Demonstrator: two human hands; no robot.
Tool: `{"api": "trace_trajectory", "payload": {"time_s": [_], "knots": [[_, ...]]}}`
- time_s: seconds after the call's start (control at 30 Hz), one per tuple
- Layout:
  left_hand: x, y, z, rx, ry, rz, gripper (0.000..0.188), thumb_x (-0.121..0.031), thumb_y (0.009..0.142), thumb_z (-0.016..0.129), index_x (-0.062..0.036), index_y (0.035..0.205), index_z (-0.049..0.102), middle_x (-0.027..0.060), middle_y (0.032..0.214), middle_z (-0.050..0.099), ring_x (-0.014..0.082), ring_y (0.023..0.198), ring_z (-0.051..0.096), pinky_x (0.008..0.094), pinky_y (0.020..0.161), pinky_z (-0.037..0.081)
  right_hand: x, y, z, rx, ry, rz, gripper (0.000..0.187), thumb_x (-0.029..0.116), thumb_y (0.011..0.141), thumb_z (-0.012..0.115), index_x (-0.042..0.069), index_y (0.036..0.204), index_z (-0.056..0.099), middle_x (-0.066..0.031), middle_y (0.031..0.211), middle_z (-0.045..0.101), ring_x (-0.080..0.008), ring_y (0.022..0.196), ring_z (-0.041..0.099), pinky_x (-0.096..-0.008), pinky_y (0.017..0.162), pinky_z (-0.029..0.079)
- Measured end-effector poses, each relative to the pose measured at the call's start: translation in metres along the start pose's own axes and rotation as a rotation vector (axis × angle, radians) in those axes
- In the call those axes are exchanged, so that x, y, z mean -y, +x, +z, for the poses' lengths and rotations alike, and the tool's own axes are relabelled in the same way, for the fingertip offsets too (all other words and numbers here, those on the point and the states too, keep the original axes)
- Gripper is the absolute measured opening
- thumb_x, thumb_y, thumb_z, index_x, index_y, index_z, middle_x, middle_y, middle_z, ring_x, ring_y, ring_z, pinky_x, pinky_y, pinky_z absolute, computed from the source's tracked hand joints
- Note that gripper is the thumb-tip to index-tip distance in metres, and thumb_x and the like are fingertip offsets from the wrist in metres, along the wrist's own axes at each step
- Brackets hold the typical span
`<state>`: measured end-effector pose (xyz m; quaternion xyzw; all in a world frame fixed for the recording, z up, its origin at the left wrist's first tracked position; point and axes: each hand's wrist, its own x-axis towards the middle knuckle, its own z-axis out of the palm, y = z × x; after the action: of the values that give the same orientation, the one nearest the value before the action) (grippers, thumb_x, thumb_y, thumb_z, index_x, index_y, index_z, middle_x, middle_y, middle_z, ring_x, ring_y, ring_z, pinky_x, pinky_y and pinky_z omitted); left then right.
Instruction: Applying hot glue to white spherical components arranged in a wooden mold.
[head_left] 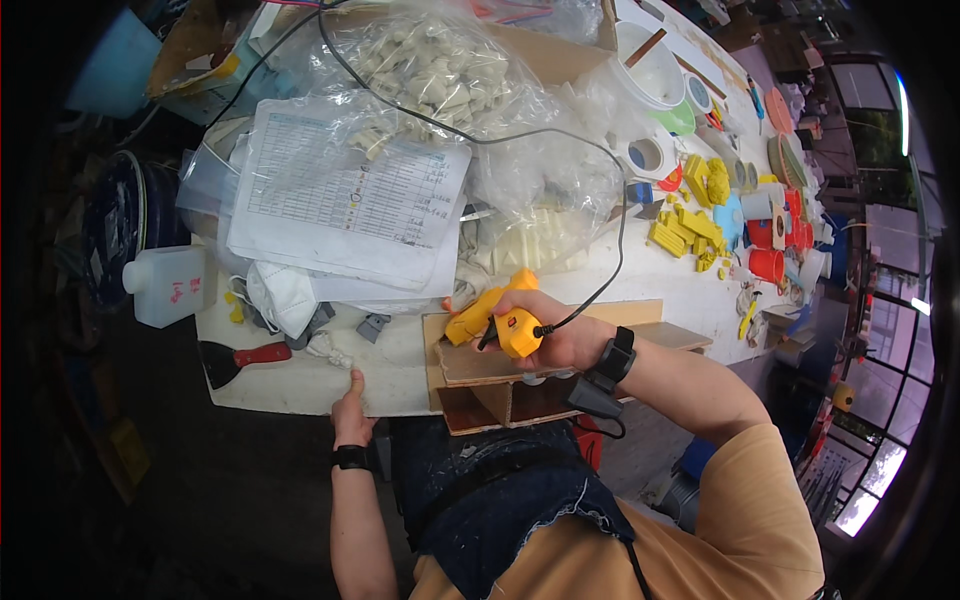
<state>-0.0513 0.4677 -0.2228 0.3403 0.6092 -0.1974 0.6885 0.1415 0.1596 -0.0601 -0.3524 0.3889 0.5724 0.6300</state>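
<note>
My right hand (560, 335) is closed around the handle of a yellow corded glue gun (488, 308), with a black cord (622, 215) running from the handle end. The gun is over the far edge of a brown board assembly (490, 365), which has upright dividers and stands at the table's front edge. To the left, my left hand (352, 415) grips the front edge of the table (395, 395), its thumb on top and its other fingers mostly hidden below. Just beyond that thumb lies a crumpled whitish scrap (328, 350).
A scraper with a red handle (262, 353), a white mask (282, 298) and a white plastic jug (170, 287) are at the left. Printed sheets (340, 190) and clear bags of pale pieces (430, 65) cover the back. Yellow blocks (690, 230) and red cups (766, 265) stand right.
</note>
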Motion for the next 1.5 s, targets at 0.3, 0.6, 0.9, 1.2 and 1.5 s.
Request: {"api": "trace_trajectory", "payload": {"time_s": [0.3,0.6,0.9,1.2,1.5], "knots": [[0.002,0.001,-0.001,0.002,0.009,0.01,0.065,-0.04,0.089,0.076,0.0074,0.128,0.055,0.0187,0.122,0.063,0.0335,0.106,0.067,0.0503,0.084,0.057,-0.001,0.014,-0.003,0.069,-0.016,0.003,0.054,0.03,0.082,0.059,0.009,0.132,0.058,-0.0063,0.093,0.069,-0.0116,0.074,0.067,-0.0231,0.046,0.053],[0.0,0.0,-0.001,0.006,0.018,0.007,0.067,-0.041,0.089,0.076,0.0075,0.129,0.054,0.0188,0.123,0.063,0.0335,0.108,0.066,0.0512,0.086,0.056,0.001,0.0,-0.007,-0.079,-0.042,0.004,0.04,0.027,0.085,0.065,0.008,0.118,0.056,-0.0094,0.096,0.069,-0.0177,0.083,0.07,-0.0291,0.066,0.058],[-0.001,0.005,-0.007,0.092,0.022,-0.038,0.065,-0.047,0.092,0.068,-0.0043,0.137,0.051,0.0149,0.134,0.059,0.0342,0.122,0.058,0.0572,0.096,0.049,0.006,-0.053,-0.065,-0.194,0.04,-0.121,0.04,0.009,0.078,0.075,0.006,0.111,0.054,-0.0084,0.104,0.062,-0.022,0.091,0.065,-0.0336,0.08,0.057],[-0.003,0.002,-0.003,0.052,0.105,-0.043,0.074,-0.053,0.089,0.071,-0.0037,0.14,0.048,0.0141,0.134,0.058,0.0338,0.123,0.057,0.057,0.099,0.045,0.012,-0.104,-0.151,-0.44,0.035,-0.105,0.032,0.027,0.078,0.074,0.011,0.102,0.059,-0.009,0.092,0.071,-0.0188,0.08,0.072,-0.0246,0.051,0.041],[-0.014,-0.003,-0.008,0.06,0.289,0.01,0.087,-0.07,0.084,0.063,-0.0069,0.141,0.045,0.0128,0.135,0.057,0.0323,0.122,0.057,0.0525,0.096,0.045,0.02,-0.138,-0.224,-0.445,0.021,-0.153,0.018,0.028,0.084,0.068,0.014,0.092,0.059,-0.0053,0.087,0.072,-0.0181,0.075,0.073,-0.0239,0.048,0.041]]}}
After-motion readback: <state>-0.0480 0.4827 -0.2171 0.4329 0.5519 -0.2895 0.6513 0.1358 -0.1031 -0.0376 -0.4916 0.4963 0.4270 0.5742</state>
